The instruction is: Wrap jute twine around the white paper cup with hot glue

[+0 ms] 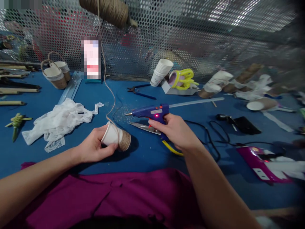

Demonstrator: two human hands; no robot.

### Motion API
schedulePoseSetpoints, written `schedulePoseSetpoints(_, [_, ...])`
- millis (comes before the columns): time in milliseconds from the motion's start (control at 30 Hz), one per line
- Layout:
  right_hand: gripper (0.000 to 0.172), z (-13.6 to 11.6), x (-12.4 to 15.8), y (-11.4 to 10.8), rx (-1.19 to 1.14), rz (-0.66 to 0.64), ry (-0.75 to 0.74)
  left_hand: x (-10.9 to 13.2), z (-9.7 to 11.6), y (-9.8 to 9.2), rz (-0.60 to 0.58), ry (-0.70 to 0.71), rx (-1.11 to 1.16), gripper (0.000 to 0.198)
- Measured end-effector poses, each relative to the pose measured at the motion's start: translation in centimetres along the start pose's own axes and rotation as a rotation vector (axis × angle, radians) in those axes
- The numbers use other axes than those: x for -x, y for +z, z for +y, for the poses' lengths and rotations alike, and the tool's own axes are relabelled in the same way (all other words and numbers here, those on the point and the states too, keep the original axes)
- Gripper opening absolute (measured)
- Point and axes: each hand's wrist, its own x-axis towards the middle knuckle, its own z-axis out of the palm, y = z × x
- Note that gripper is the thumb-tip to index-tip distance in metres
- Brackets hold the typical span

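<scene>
My left hand (98, 144) is closed round a white paper cup (111, 135), fingers partly inside its rim. The cup lies tilted, its base end pointing right and wrapped in brown twine (125, 141). A loose strand of that twine rises to a spool (107, 12) hanging at the top. My right hand (176, 130) grips a blue glue gun (151, 112) with a lit red light; its nozzle points left, above and to the right of the cup. Open-bladed or closed I cannot tell, scissors (145, 128) lie under the gun, with a yellow handle (172, 148) showing near my right wrist.
White lace (63, 119) lies at left, near twine-handled cups (56, 78). Behind are pliers (141, 91), stacked white cups (162, 71) and a box (177, 89) with yellow-handled scissors. A black cable (211, 141) and a magenta power strip (256, 163) lie at right.
</scene>
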Motion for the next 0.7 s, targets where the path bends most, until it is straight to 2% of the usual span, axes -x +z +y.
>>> schedulePoseSetpoints(133, [0.030, 1.1, -1.8, 0.5, 0.225, 0.113, 0.040, 0.1, 0.1, 0.1, 0.006, -0.002, 0.003, 0.014])
schedulePoseSetpoints(300, [0.029, 2.1, -3.3, 1.3, 0.233, 0.176, 0.029, 0.0, 0.1, 0.2, 0.010, 0.019, 0.007, 0.014])
schedulePoseSetpoints(467, [0.029, 2.2, -2.9, 1.7, 0.218, 0.239, -0.063, 0.0, 0.1, 0.3, 0.024, 0.043, 0.010, 0.016])
schedulePoseSetpoints(700, [0.034, 2.2, -2.2, 2.1, 0.218, 0.239, -0.150, -0.1, 0.0, 0.3, 0.016, 0.040, 0.007, 0.017])
